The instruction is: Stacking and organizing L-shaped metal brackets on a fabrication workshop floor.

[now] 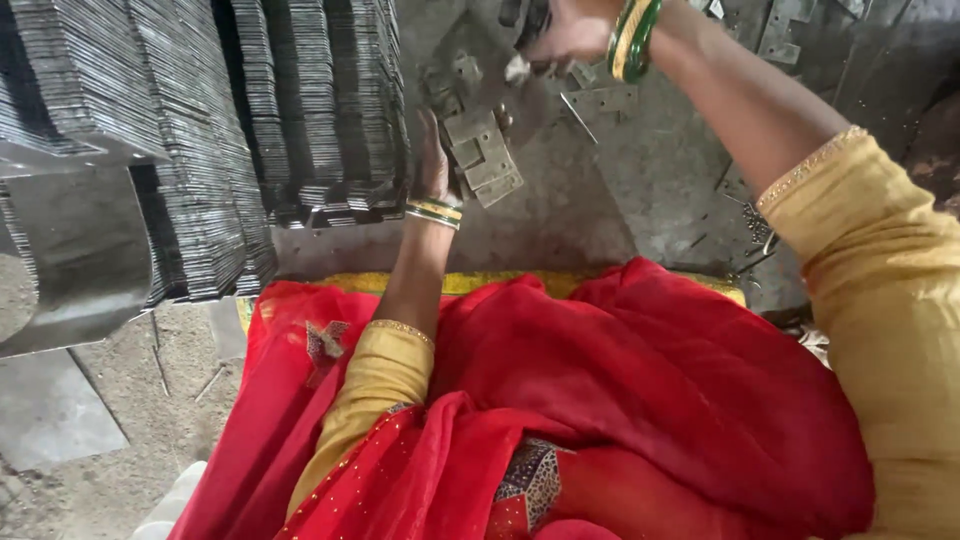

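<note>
on floor, left grip [432, 160] spread flat against small metal plates [484, 158]; right grip [560, 35] pinching sth, can't tell what.

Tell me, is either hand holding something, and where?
The left hand rests against a small stack of flat grey metal hinge plates, touching its left edge. The right hand seems to pinch something small, but what cannot be told.

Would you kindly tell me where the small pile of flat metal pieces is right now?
In the head view the small pile of metal pieces lies on the floor at upper centre, just right of the left hand and the stacked metal sheets.
</note>
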